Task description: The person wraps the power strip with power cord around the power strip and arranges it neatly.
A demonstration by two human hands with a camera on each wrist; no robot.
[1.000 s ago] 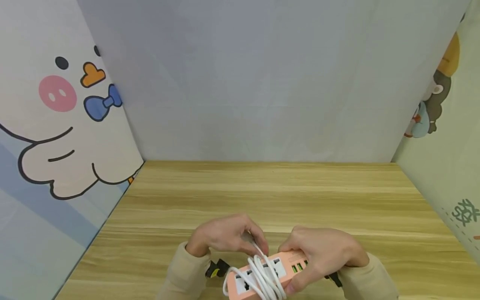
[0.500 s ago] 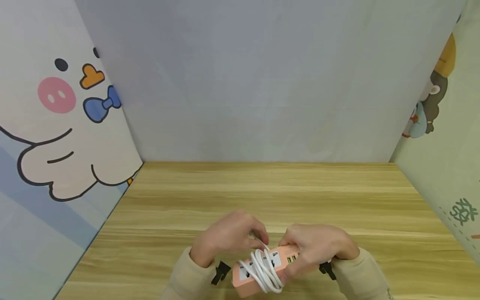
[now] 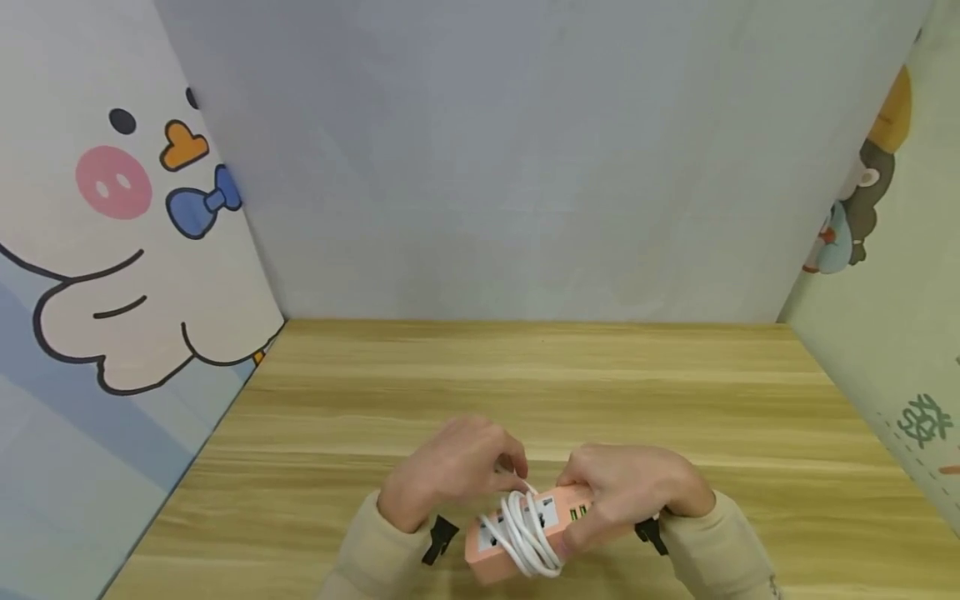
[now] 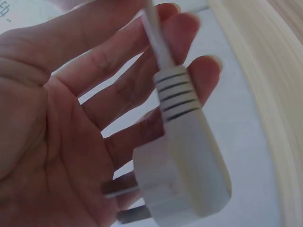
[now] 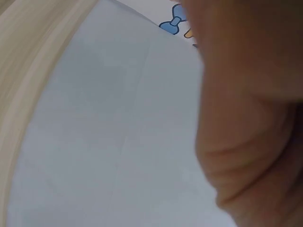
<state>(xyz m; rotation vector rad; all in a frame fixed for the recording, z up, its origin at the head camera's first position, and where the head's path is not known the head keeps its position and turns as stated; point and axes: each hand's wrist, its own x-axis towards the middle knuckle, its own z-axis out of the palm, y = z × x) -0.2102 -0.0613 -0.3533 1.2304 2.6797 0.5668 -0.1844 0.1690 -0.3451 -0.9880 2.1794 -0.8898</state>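
Observation:
In the head view, a pink power strip (image 3: 497, 569) is held at the front of the table, with white sockets and green USB ports. Several turns of white cord (image 3: 529, 540) wrap around its middle. My right hand (image 3: 637, 485) grips the strip's right end, thumb in front and fingers behind. My left hand (image 3: 456, 465) pinches the cord just beyond the strip's far edge. In the left wrist view, a white plug (image 4: 199, 165) with metal prongs hangs from the cord by the palm. The right wrist view shows part of the right hand (image 5: 251, 142); the strip is hidden there.
The wood-grain table (image 3: 540, 383) reaches back to a plain grey-white panel (image 3: 525, 167). Cartoon-printed panels stand at the left (image 3: 112, 250) and right (image 3: 885, 333). Black clips (image 3: 440, 539) show at the wrists.
The power strip has shifted slightly up. A loose cord loop at its left end no longer shows there. Both hands have moved up a little, still holding the cord and the strip.

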